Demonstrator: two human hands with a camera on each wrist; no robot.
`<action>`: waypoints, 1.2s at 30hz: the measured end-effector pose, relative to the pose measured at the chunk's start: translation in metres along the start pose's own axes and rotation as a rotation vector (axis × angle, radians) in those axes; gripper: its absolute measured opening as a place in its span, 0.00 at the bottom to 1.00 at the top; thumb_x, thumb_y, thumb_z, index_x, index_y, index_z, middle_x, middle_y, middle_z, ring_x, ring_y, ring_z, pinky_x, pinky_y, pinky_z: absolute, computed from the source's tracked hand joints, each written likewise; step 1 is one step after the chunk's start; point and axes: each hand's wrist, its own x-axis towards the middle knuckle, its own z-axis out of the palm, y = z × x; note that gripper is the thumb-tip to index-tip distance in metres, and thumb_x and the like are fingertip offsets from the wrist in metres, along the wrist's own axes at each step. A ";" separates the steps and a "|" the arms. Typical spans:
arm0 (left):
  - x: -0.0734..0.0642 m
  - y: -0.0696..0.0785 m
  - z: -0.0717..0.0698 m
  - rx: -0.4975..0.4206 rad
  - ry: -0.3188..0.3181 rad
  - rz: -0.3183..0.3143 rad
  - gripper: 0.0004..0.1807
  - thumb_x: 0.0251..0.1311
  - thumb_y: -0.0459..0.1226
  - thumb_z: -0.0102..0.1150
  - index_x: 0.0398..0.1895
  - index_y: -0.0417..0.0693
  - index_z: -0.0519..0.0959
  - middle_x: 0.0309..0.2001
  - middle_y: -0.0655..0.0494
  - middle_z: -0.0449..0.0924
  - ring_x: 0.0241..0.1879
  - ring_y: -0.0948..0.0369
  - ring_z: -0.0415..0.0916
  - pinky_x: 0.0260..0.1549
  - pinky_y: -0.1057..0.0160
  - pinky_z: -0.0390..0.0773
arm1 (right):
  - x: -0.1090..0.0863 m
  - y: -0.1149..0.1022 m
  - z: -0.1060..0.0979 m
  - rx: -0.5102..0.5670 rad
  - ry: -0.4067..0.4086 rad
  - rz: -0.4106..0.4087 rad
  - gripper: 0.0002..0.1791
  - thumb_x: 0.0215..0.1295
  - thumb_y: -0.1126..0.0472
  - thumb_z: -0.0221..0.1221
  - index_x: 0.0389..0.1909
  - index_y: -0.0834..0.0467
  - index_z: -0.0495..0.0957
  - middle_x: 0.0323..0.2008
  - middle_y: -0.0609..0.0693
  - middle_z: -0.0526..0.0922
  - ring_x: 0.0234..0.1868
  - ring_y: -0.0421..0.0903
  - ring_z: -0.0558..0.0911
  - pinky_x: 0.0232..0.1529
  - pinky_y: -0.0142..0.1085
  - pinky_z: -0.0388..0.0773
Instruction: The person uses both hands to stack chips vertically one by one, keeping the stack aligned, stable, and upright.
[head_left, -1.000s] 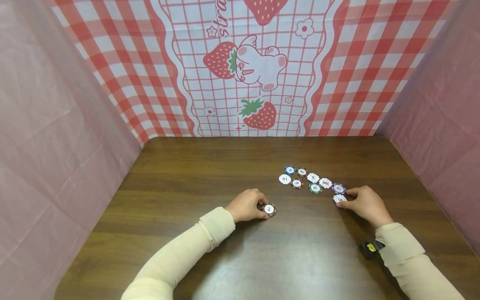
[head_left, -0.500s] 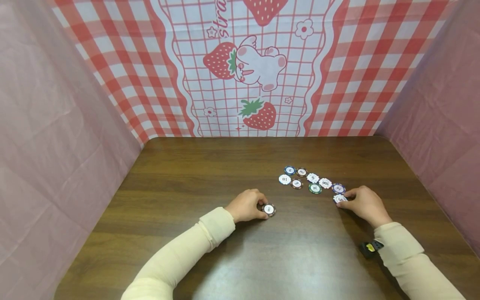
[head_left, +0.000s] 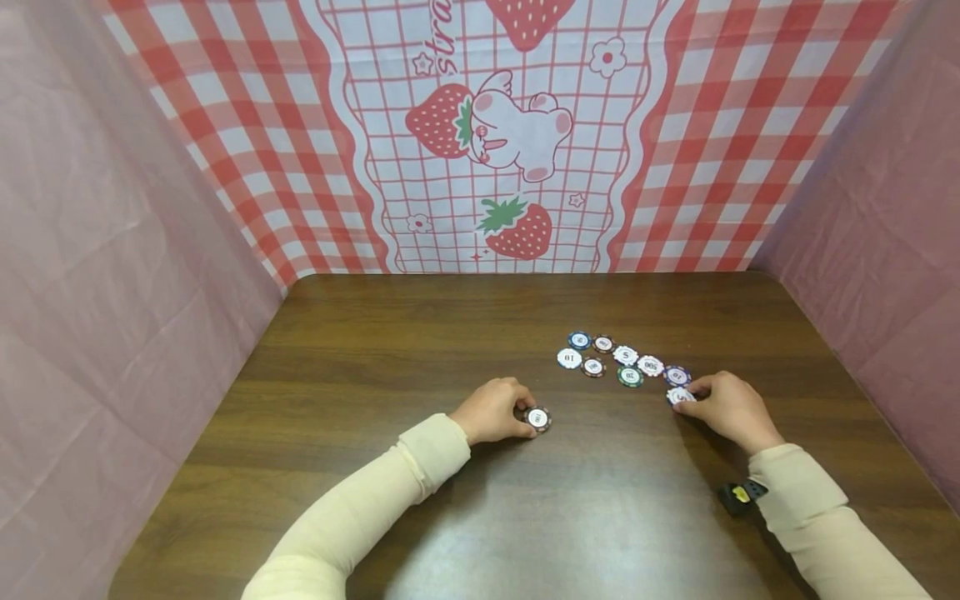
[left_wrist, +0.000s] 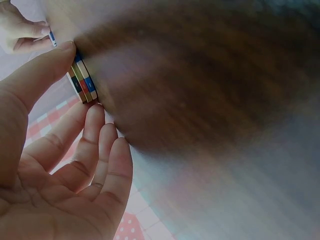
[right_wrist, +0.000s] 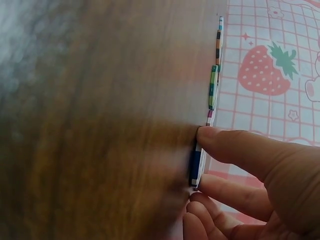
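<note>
In the head view my left hand (head_left: 492, 410) holds a small stack of poker chips (head_left: 537, 418) by its edges, the top chip dark-rimmed and marked 100. The left wrist view shows the stack (left_wrist: 82, 80) of three chips between thumb and fingertips, low over the table. On the right, my right hand (head_left: 731, 408) pinches a white poker chip (head_left: 680, 397) marked 5, just on the near side of a purple-rimmed chip (head_left: 677, 377). From the right wrist, that chip's blue and white edge (right_wrist: 195, 167) shows between thumb and index finger.
Several more chips lie flat in a loose double row, among them a green-rimmed one (head_left: 631, 377), a white 10 (head_left: 569, 358) and a blue-rimmed one (head_left: 579, 340). The brown wooden table (head_left: 375, 350) meets a strawberry-print cloth (head_left: 517, 167) behind; pink cloth (head_left: 112, 250) hangs at both sides.
The chip in my right hand has shifted very slightly toward the purple-rimmed chip, and the index finger has moved a little along with it. My left hand and its stack stay put.
</note>
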 end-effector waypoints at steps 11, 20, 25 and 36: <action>-0.003 0.000 -0.002 -0.029 0.022 0.031 0.18 0.45 0.44 0.75 0.39 0.47 0.85 0.33 0.60 0.80 0.33 0.67 0.72 0.38 0.70 0.73 | 0.000 -0.002 0.000 0.040 0.043 -0.018 0.26 0.55 0.49 0.69 0.45 0.68 0.82 0.39 0.63 0.86 0.39 0.57 0.83 0.38 0.48 0.76; 0.000 -0.001 0.000 -0.015 -0.005 -0.005 0.19 0.45 0.46 0.76 0.41 0.50 0.85 0.35 0.60 0.81 0.35 0.66 0.73 0.40 0.69 0.73 | 0.002 -0.011 0.003 0.071 0.095 -0.046 0.28 0.56 0.47 0.69 0.46 0.68 0.82 0.35 0.58 0.86 0.35 0.48 0.82 0.33 0.40 0.75; 0.000 -0.001 0.001 -0.014 -0.007 -0.013 0.19 0.45 0.46 0.76 0.41 0.50 0.85 0.35 0.60 0.81 0.36 0.66 0.73 0.40 0.69 0.73 | 0.002 -0.019 0.002 0.101 0.122 -0.076 0.26 0.56 0.49 0.69 0.45 0.68 0.82 0.33 0.57 0.86 0.31 0.44 0.80 0.31 0.36 0.73; -0.001 0.000 0.000 -0.007 -0.012 -0.018 0.19 0.45 0.46 0.76 0.41 0.50 0.85 0.35 0.60 0.81 0.36 0.66 0.73 0.41 0.69 0.74 | 0.007 -0.041 0.008 0.199 0.169 -0.142 0.21 0.55 0.55 0.70 0.44 0.67 0.82 0.30 0.55 0.85 0.29 0.38 0.77 0.28 0.28 0.72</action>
